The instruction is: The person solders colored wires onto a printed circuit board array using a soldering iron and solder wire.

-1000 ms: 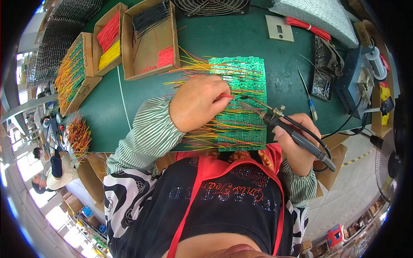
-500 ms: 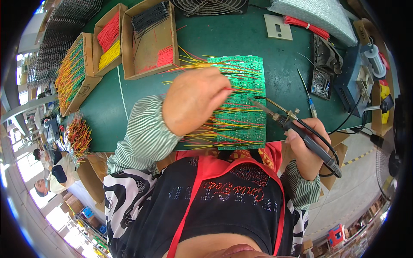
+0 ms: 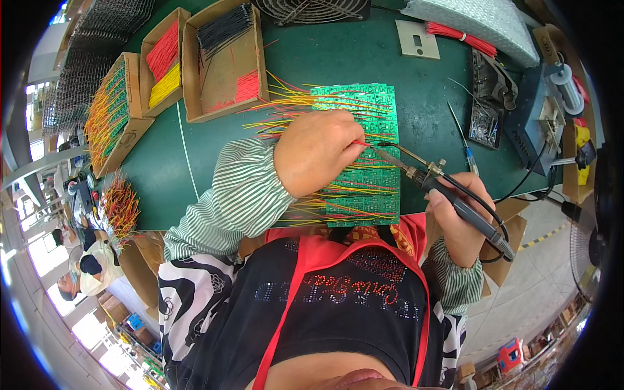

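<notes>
A green circuit board panel [image 3: 383,104] lies at the table's near edge, with rows of red and yellow wires [image 3: 292,99] sticking out to its left. Over its middle, my left hand [image 3: 322,153] pinches a red wire [image 3: 361,143] whose end points right onto the panel. My right hand [image 3: 460,211] is wrapped round a black soldering iron [image 3: 465,211] with a thin feed tube clamped along it. The iron's tip and the tube's end meet the panel close to the red wire's end. My left hand hides part of the panel and some wires.
Cardboard boxes of black and red wires [image 3: 225,29] and of red and yellow wires [image 3: 164,58] stand back left, beside a box of wired boards [image 3: 107,117]. At right are a screwdriver [image 3: 470,159], a metal tray [image 3: 486,127] and a blue solder unit [image 3: 528,123]. A person sits far left.
My left hand has moved right and slightly nearer me, bringing the red wire to the iron's tip. The iron has shifted slightly left.
</notes>
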Motion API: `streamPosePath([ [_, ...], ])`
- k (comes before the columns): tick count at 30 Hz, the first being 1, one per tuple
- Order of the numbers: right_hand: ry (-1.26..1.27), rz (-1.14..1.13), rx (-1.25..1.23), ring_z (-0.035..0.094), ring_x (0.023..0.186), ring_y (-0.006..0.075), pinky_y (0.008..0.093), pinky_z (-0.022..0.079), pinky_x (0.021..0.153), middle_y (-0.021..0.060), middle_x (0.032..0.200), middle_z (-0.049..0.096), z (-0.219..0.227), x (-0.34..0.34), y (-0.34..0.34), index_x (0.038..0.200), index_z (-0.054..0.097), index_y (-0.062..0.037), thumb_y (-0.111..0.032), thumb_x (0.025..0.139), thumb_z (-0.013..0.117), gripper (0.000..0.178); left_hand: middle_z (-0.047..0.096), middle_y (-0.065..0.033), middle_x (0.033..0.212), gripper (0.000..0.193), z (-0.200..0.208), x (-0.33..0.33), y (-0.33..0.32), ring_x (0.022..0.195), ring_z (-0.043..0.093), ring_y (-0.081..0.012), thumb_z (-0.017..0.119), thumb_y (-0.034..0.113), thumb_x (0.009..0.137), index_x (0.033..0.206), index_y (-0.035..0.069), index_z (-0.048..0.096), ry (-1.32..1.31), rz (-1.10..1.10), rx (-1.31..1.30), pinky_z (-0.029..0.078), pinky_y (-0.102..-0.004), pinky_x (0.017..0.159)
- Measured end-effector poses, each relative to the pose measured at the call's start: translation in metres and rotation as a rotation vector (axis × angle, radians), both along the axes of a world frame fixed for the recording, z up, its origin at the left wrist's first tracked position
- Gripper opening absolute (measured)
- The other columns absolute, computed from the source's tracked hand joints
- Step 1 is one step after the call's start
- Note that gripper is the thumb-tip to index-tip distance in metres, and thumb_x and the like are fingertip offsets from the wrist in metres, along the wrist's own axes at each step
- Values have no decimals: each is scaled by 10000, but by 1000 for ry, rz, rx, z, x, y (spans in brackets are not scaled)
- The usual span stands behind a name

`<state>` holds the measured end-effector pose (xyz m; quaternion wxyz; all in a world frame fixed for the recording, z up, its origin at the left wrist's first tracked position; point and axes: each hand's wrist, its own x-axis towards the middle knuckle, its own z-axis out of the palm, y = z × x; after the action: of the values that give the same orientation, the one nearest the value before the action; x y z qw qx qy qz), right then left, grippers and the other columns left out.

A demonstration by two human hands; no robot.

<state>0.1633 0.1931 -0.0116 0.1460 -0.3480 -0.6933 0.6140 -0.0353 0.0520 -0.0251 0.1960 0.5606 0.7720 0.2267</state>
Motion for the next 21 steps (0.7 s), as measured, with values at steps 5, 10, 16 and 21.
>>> streamPosePath([
  [5, 9, -11, 18, 569, 653, 64, 199, 462, 597, 40, 718, 624, -1, 1, 2, 842, 594, 14, -36, 704, 695, 178, 589, -88, 759, 92, -1, -1, 0, 712, 586, -268, 612, 138, 786, 777, 46, 615, 9, -4, -4, 460, -368, 628],
  [10, 33, -33, 42, 564, 648, 68, 204, 458, 594, 40, 717, 620, -1, 6, 3, 846, 592, 16, -37, 703, 693, 182, 595, -89, 765, 101, 2, 0, -1, 719, 589, -272, 612, 148, 787, 770, 49, 621, 34, 17, -52, 465, -372, 623],
  [16, 25, -78, 50, 564, 650, 75, 207, 455, 594, 41, 719, 614, 2, 14, 6, 850, 586, 17, -35, 706, 690, 186, 596, -96, 776, 109, 20, -7, -5, 726, 592, -279, 605, 149, 800, 790, 45, 634, 119, 49, 142, 469, -374, 623],
  [21, 53, -89, 13, 560, 656, 76, 208, 452, 605, 44, 733, 611, 4, 18, 10, 862, 583, 20, -39, 710, 693, 197, 597, -103, 772, 115, 14, 8, 9, 733, 592, -286, 599, 153, 804, 814, 41, 626, 53, -27, 108, 469, -374, 643],
])
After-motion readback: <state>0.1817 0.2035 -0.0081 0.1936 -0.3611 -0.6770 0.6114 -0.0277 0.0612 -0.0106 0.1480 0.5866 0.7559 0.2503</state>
